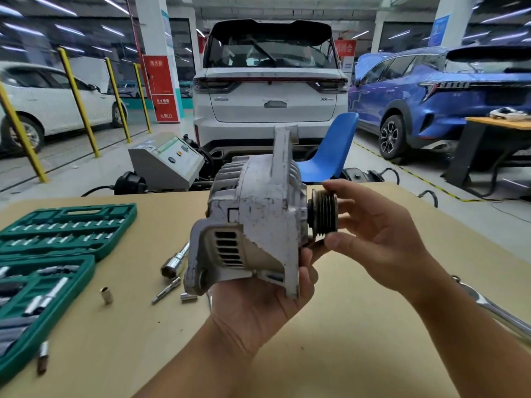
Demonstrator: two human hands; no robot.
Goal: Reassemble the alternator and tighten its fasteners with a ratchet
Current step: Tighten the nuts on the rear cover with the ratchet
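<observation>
Our left hand (pixel 258 300) cradles the alternator (pixel 253 222) above the bench (pixel 359 326), fingers wrapped beneath; right-hand fingers (pixel 339 242) pinch the pulley (pixel 323 215). We judge it could tip and drop onto the loose sockets (pixel 172 265) if that one-handed grip slackens.

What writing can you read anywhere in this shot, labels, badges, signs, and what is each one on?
"X" followed by small characters too blurred to read: badge on the white SUV's tailgate.
Red sign on the pillar: white Chinese characters, too blurred to read reliably.
Red banner behind the SUV: large characters, cut off and blurred.
Grey machine: panel labels too small.
Alternator, green socket case: no legible text.
</observation>
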